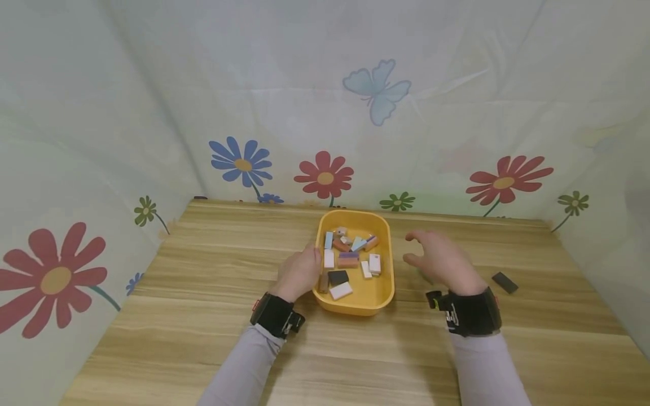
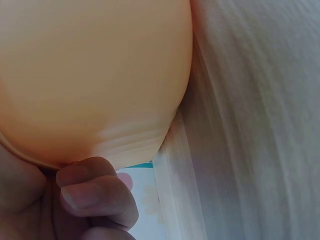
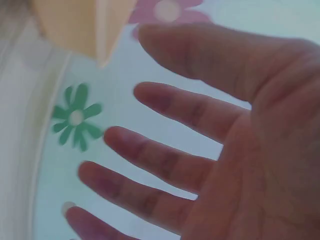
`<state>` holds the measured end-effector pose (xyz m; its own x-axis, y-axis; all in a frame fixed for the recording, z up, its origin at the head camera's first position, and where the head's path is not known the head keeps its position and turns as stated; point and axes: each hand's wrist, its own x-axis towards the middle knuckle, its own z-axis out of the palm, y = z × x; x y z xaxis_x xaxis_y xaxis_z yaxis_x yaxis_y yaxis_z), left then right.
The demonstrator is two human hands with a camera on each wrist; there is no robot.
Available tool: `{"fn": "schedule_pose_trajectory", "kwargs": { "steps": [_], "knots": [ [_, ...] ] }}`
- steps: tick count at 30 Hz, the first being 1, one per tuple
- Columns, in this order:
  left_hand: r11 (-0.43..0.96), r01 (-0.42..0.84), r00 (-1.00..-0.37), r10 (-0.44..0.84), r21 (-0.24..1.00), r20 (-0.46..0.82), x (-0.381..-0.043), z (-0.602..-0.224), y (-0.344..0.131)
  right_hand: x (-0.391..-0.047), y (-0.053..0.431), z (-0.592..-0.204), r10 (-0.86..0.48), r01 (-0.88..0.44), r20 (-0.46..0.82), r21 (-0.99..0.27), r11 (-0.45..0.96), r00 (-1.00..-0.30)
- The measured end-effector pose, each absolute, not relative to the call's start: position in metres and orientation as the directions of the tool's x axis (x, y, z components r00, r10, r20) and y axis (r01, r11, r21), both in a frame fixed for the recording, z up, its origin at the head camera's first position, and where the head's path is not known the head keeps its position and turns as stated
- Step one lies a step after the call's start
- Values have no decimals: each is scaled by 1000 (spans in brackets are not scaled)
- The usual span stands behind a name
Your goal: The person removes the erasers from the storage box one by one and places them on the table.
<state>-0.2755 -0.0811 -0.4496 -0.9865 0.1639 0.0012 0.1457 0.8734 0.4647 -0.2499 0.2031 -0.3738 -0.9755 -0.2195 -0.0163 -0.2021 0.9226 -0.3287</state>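
Observation:
A yellow plastic bin (image 1: 378,293) sits on the wooden table, holding several small blocks that look like erasers: white, black, blue and striped. My left hand (image 1: 301,273) grips the bin's left rim, and the left wrist view shows curled fingers (image 2: 100,197) at the edge of the bin's wall (image 2: 100,75). To the right of the bin, my right hand (image 1: 439,259) hovers with nothing in it. In the right wrist view its fingers (image 3: 165,160) are spread and relaxed, apart from the bin's corner (image 3: 90,30).
A small black block (image 1: 505,283) lies on the table (image 1: 558,338) right of my right wrist. Something green (image 1: 424,276) shows partly beneath the right hand. A flowered curtain (image 1: 284,101) hangs behind the table and along both sides.

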Motion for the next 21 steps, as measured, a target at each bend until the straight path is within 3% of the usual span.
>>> {"fn": "schedule_pose_trajectory", "kwargs": {
  "steps": [11, 21],
  "knots": [
    [876, 159, -985, 171, 454, 16, -274, -449, -81, -230, 158, -365, -399, -385, -11, -244, 890, -917],
    [883, 123, -989, 145, 454, -14, -274, -448, -81, -227, 123, -384, -551, -525, -32, -260, 810, -834]
  ]
}}
